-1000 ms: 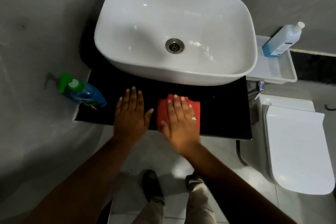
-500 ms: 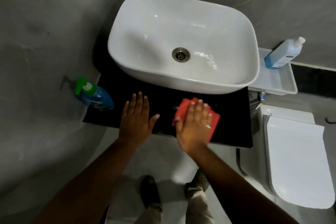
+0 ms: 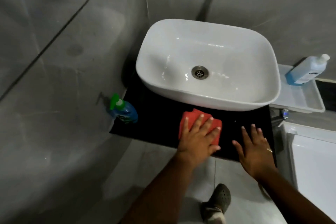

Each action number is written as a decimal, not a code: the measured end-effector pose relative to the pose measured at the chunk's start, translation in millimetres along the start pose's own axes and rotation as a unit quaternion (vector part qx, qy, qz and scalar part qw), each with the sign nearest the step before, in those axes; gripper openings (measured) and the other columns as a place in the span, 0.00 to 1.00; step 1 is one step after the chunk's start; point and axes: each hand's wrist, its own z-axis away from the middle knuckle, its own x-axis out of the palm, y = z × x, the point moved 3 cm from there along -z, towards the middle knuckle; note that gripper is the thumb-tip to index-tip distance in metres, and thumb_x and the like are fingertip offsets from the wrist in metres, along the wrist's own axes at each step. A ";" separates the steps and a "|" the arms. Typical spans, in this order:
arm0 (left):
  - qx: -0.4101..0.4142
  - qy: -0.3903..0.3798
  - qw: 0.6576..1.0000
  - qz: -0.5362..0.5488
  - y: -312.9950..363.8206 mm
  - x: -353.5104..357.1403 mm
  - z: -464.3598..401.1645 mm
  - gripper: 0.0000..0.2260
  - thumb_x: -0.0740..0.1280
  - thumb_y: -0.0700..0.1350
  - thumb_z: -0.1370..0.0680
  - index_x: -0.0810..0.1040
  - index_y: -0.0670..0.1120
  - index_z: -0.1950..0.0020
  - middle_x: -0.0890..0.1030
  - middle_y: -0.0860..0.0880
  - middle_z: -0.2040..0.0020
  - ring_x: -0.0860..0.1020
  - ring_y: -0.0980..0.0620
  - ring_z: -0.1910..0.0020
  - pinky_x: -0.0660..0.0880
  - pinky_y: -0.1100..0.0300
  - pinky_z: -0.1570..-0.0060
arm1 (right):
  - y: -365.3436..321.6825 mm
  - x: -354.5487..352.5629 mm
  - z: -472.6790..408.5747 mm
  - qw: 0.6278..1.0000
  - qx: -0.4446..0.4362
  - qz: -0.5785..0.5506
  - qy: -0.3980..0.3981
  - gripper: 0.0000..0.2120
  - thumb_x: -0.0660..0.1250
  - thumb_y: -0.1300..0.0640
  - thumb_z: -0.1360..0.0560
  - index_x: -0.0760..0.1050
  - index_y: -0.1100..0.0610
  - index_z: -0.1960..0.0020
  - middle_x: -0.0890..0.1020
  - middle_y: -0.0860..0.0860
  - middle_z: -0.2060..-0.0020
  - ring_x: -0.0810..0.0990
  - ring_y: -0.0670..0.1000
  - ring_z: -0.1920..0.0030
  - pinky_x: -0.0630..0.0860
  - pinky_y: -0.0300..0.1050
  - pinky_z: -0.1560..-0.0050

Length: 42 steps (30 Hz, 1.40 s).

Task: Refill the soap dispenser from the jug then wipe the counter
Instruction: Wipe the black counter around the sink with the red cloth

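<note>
Head view: left hand (image 3: 197,139) spread flat on red cloth (image 3: 190,120), black counter (image 3: 158,120); right hand (image 3: 254,148) spread, bare counter. Soap dispenser (image 3: 124,111) at counter's left end; jug (image 3: 307,70) in white tray (image 3: 300,102).

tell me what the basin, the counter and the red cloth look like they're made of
Basin: likely glazed ceramic, white and glossy with bright highlights. Counter: a black slab with a smooth, slightly shiny face, maybe polished stone or glass; the look leaves it open. Red cloth: soft matte fabric, creased under the left hand.
</note>
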 end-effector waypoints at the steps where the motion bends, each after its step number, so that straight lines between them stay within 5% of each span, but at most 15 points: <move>1: -0.033 0.008 0.999 0.003 -15.7 -3.6 1.5 0.29 0.58 0.65 0.27 0.62 0.59 0.27 0.60 0.50 0.22 0.52 0.44 0.23 0.39 0.34 0.31 | -1.2 1.7 0.4 1.000 0.006 0.010 -0.004 0.38 0.40 0.36 0.27 0.59 0.58 0.26 0.58 0.63 0.26 0.54 0.64 0.25 0.55 0.60 0.28; 6: -0.224 0.020 0.974 0.005 -90.1 -14.6 14.1 0.33 0.56 0.66 0.26 0.56 0.54 0.24 0.56 0.43 0.22 0.52 0.40 0.23 0.44 0.33 0.30 | -5.4 5.6 -0.4 0.999 0.032 0.027 -0.026 0.35 0.37 0.35 0.24 0.49 0.54 0.24 0.50 0.59 0.23 0.47 0.59 0.23 0.50 0.58 0.25; 10: -0.297 0.027 0.954 0.040 -88.9 -15.7 11.7 0.39 0.58 0.66 0.27 0.54 0.46 0.23 0.52 0.37 0.22 0.48 0.37 0.23 0.47 0.36 0.29 | -5.7 6.5 1.4 0.998 0.027 0.039 -0.030 0.42 0.25 0.33 0.30 0.44 0.53 0.23 0.46 0.58 0.23 0.43 0.58 0.23 0.44 0.55 0.26; 12: -0.279 0.032 0.959 0.047 -66.1 -13.3 10.5 0.37 0.59 0.64 0.27 0.57 0.46 0.24 0.55 0.37 0.23 0.50 0.36 0.24 0.49 0.36 0.29 | -6.3 8.4 3.8 0.998 0.026 0.039 -0.031 0.44 0.20 0.33 0.33 0.42 0.53 0.23 0.44 0.58 0.23 0.42 0.58 0.23 0.42 0.55 0.26; 16: -0.107 0.047 0.992 0.044 -8.8 -4.0 21.8 0.34 0.60 0.64 0.28 0.64 0.50 0.26 0.64 0.43 0.25 0.59 0.38 0.25 0.55 0.37 0.30 | -8.1 9.6 5.7 0.999 0.034 0.028 -0.019 0.40 0.26 0.35 0.28 0.46 0.54 0.23 0.48 0.59 0.23 0.44 0.60 0.23 0.43 0.56 0.26; 19: -0.039 0.043 0.998 0.007 -33.9 0.6 28.9 0.33 0.58 0.65 0.28 0.64 0.51 0.27 0.65 0.45 0.25 0.60 0.40 0.25 0.55 0.38 0.29 | -7.6 10.5 4.9 0.999 0.033 0.036 -0.018 0.36 0.31 0.36 0.26 0.45 0.53 0.23 0.46 0.58 0.23 0.42 0.59 0.23 0.41 0.55 0.26; 26: -0.266 0.021 0.964 0.011 -90.5 -16.2 32.9 0.36 0.48 0.65 0.28 0.61 0.46 0.25 0.59 0.38 0.24 0.54 0.36 0.25 0.50 0.36 0.29 | -0.6 14.9 2.9 0.998 0.035 0.048 -0.024 0.34 0.31 0.36 0.25 0.40 0.53 0.24 0.43 0.58 0.23 0.39 0.57 0.24 0.39 0.55 0.26; 29: -0.265 0.040 0.963 0.011 -58.2 -10.5 55.3 0.33 0.50 0.63 0.26 0.64 0.45 0.26 0.63 0.38 0.25 0.59 0.35 0.26 0.53 0.35 0.31 | -1.6 16.8 2.4 0.999 0.029 0.041 -0.019 0.33 0.34 0.37 0.23 0.41 0.53 0.24 0.44 0.58 0.23 0.40 0.58 0.24 0.41 0.56 0.25; 33: -0.154 0.009 0.988 0.021 -1.9 -3.9 56.8 0.31 0.54 0.62 0.25 0.63 0.49 0.26 0.63 0.42 0.25 0.61 0.38 0.26 0.58 0.37 0.30 | -3.9 15.9 4.0 0.999 0.028 0.037 0.001 0.35 0.34 0.38 0.25 0.47 0.55 0.23 0.49 0.60 0.23 0.45 0.60 0.24 0.44 0.57 0.26; 36: -0.074 -0.002 0.997 0.000 -30.1 -4.9 55.0 0.31 0.54 0.63 0.25 0.62 0.50 0.25 0.62 0.44 0.24 0.61 0.40 0.26 0.58 0.38 0.30 | -3.9 15.5 4.3 0.999 0.028 0.038 0.005 0.34 0.35 0.38 0.24 0.48 0.55 0.23 0.50 0.60 0.23 0.45 0.60 0.24 0.45 0.57 0.25; 42: -0.279 -0.008 0.960 0.017 -102.2 -16.8 26.2 0.32 0.51 0.64 0.23 0.53 0.50 0.23 0.52 0.41 0.22 0.47 0.38 0.23 0.47 0.37 0.28 | -5.3 16.4 5.4 0.999 0.030 0.033 0.003 0.35 0.34 0.38 0.25 0.46 0.55 0.23 0.47 0.59 0.23 0.43 0.59 0.24 0.43 0.56 0.25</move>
